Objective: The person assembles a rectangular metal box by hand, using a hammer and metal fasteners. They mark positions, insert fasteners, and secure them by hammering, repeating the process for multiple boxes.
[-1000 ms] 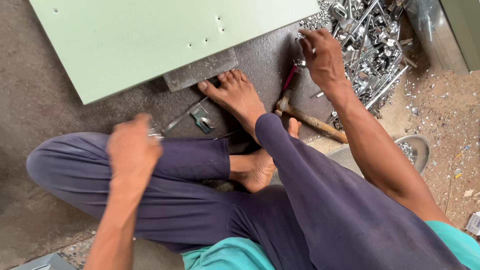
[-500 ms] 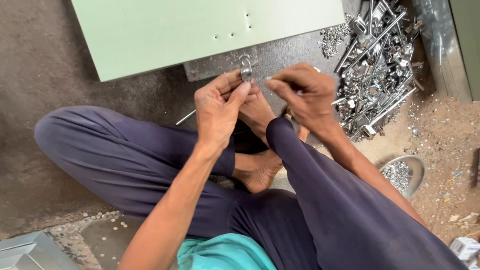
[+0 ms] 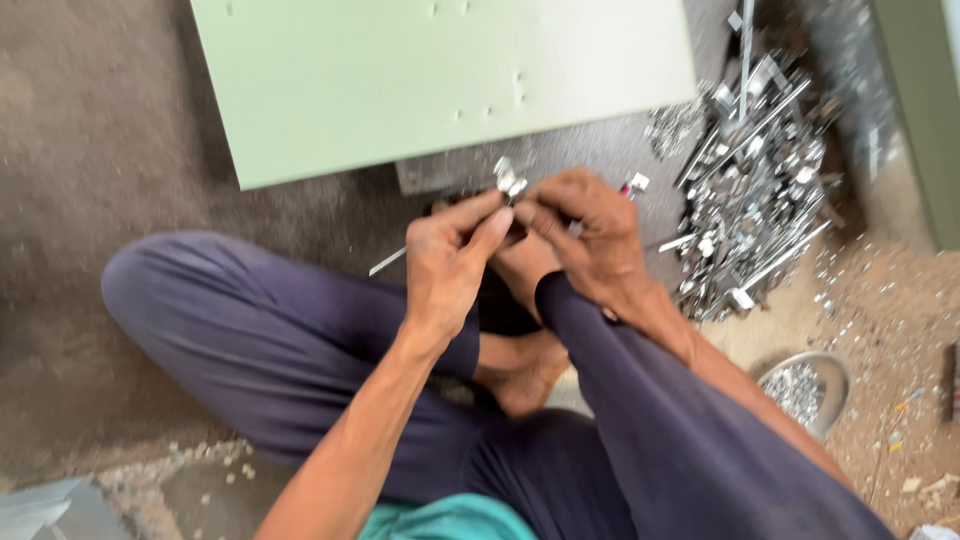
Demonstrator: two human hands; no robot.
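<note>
I sit cross-legged on the floor in dark blue trousers. My left hand (image 3: pixel 452 262) and my right hand (image 3: pixel 588 238) meet in front of me above my feet. Both pinch a small shiny metal fitting (image 3: pixel 509 180) between their fingertips. My right hand also holds a thin tool with a red and white end (image 3: pixel 634 184) that sticks out behind the fingers. A pale green metal panel (image 3: pixel 420 80) with small holes lies flat on the floor just beyond my hands.
A heap of shiny metal parts and rods (image 3: pixel 752 180) lies to the right. A round metal bowl (image 3: pixel 806 390) with small screws sits on the sandy floor at lower right. A thin metal rod (image 3: pixel 388 262) pokes out by my left hand. Rubble lies at lower left.
A second ago my right hand reached into the metal heap and my left rested on my knee. Both have come together on the small fitting, held close above my feet.
</note>
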